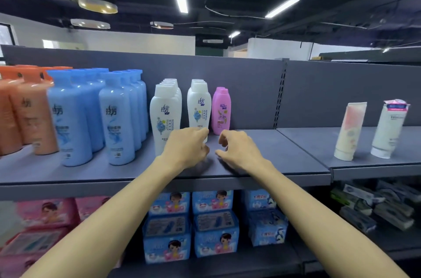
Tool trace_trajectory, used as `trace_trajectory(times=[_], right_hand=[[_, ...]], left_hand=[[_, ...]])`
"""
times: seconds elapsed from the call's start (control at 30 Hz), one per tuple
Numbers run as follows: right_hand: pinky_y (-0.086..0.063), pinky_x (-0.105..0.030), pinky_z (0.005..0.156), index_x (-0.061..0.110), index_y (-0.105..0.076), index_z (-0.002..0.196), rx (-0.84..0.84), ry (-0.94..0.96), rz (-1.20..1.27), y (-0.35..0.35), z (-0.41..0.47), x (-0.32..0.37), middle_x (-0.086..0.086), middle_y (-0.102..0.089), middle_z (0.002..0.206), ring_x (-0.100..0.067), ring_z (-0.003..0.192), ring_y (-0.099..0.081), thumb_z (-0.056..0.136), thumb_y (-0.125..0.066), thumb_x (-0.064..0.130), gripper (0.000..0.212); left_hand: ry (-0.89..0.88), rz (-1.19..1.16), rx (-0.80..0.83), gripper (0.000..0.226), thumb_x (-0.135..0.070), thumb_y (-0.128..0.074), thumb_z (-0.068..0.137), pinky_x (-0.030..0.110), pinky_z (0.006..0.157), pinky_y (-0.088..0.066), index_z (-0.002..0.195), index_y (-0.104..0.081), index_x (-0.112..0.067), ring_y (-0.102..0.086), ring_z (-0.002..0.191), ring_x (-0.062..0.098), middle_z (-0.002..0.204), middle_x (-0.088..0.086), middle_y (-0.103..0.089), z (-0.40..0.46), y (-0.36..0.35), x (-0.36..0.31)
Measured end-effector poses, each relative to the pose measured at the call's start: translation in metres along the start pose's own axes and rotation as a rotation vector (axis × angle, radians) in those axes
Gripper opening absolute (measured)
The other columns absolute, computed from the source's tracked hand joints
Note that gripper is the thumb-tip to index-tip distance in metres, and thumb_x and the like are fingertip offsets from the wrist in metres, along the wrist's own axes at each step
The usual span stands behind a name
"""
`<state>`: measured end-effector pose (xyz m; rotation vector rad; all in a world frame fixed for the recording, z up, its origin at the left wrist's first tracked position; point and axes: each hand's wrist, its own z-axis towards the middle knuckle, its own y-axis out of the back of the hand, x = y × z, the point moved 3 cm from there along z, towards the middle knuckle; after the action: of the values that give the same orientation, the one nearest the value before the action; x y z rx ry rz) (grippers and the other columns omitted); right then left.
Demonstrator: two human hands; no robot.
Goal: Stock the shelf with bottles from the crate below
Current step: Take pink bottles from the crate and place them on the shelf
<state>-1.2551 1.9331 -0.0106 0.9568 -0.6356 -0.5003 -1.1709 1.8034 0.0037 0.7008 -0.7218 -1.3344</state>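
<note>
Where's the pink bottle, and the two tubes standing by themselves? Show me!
pink bottle (221, 110): head view, on its front label.
left tube (349, 131): head view, on the middle of its body.
right tube (389, 129): head view, on the middle of its white body.

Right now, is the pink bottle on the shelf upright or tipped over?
Upright. The pink bottle stands on its base on the shelf, cap upward, beside the white bottles.

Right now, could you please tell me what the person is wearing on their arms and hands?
Nothing that shows: both forearms are bare, with no sleeves in view. The left hand and right hand carry no gloves, and no rings, watch or bracelets are visible.
</note>
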Motion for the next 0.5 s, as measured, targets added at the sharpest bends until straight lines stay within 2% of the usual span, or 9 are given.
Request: trace_trajectory(times=[0.13, 0.23, 0.37, 0.5], right_hand=[[-0.053, -0.037, 0.077, 0.021, -0.060, 0.104, -0.125, 0.095, -0.011, 0.009, -0.056, 0.035, 0.004, -0.067, 0.103, -0.020, 0.091, -0.063, 0.088, -0.064, 0.043, 0.027], [-0.055, -0.037, 0.070, 0.023, -0.061, 0.103, -0.197, 0.175, 0.020, -0.008, -0.121, 0.050, 0.009, -0.065, 0.095, -0.014, 0.087, -0.063, 0.089, -0.064, 0.041, 0.023], [-0.054, -0.039, 0.072, 0.022, -0.060, 0.111, -0.096, 0.132, 0.013, -0.043, -0.158, 0.049, 0.009, -0.065, 0.100, -0.017, 0.092, -0.064, 0.089, -0.065, 0.038, 0.028], [-0.054, -0.039, 0.074, 0.023, -0.057, 0.117, -0.020, 0.104, -0.009, -0.062, -0.178, 0.052, 0.008, -0.065, 0.105, -0.017, 0.094, -0.064, 0.091, -0.063, 0.040, 0.031]], left_hand=[[0.047, -0.202, -0.068, 0.014, -0.037, -0.055, 0.086, 0.032, 0.060, -0.043, 0.092, -0.052, -0.024, -0.056, 0.073, 0.016, 0.075, -0.007, -0.060, -0.050, 0.027, 0.000], [0.011, -0.227, -0.069, 0.012, -0.038, -0.056, 0.084, 0.031, 0.058, -0.044, 0.088, -0.052, -0.027, -0.054, 0.067, 0.013, 0.068, -0.010, -0.057, -0.106, 0.027, -0.004], [-0.005, -0.203, 0.093, 0.013, -0.038, -0.053, 0.083, 0.033, 0.063, -0.047, 0.086, -0.050, -0.027, -0.058, 0.074, 0.017, 0.074, -0.009, -0.058, -0.148, 0.004, -0.001], [-0.008, -0.216, 0.125, 0.011, -0.037, -0.053, 0.083, 0.032, 0.060, -0.047, 0.087, -0.053, -0.026, -0.059, 0.072, 0.016, 0.073, -0.009, -0.059, -0.175, -0.014, 0.002]])
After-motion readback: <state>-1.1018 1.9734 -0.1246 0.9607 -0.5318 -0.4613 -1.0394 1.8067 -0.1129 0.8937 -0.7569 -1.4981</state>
